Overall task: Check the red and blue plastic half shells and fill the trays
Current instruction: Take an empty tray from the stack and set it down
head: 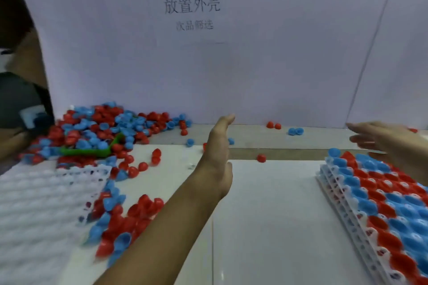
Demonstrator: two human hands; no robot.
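Note:
A big heap of red and blue half shells [99, 129] lies at the back left, with more loose shells [125, 220] spilling along the table toward me. An empty white tray [34, 203] sits at the left. At the right a stack of white trays [379, 203] is filled with red and blue shells. My left hand [218, 152] is raised over the middle of the table, fingers straight, holding nothing. My right hand [384, 143] hovers above the far end of the filled stack, fingers stretched out, empty.
A green plastic scoop [92, 149] lies in the shell heap. A white board [208, 53] with printed characters stands along the back. A few stray shells [273, 125] lie near the board. Another person's arm [18, 99] is at the far left.

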